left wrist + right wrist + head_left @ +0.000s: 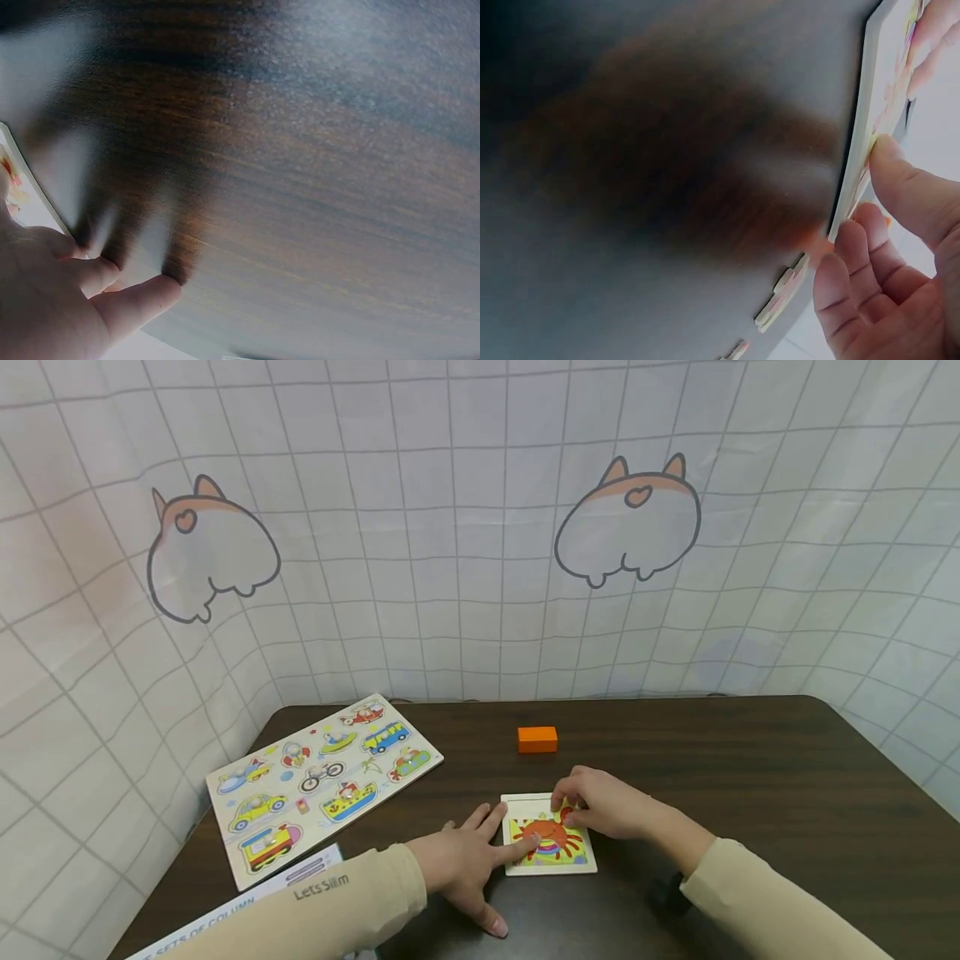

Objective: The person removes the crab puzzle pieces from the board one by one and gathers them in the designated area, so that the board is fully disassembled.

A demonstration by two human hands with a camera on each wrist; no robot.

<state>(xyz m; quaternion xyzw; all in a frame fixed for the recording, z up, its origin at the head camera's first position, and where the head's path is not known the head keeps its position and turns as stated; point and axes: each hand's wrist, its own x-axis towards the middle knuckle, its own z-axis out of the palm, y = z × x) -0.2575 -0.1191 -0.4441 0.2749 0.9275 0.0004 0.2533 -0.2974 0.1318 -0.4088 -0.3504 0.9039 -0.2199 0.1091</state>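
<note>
Both hands work at a small crab puzzle (555,838) on the dark desk (712,752): the left grip (468,864) — fingers spread — touches its left side, while the right grip (603,803) has thumb and fingertips at the red claw. An orange block (537,740) sits beyond. Leftward lies a vehicle puzzle board (318,796) — behind everything hangs a gridded white cloth (480,602).

- The left hand (468,864) covers part of the crab puzzle (566,867), which the left wrist view's edge cuts off.
- The right hand (611,802) hides the puzzle's upper right corner.
- The left sleeve (360,893) covers most of a printed sheet (318,862).
- A dark object (663,896) beside the right sleeve (757,893) is too blurred to identify.
</note>
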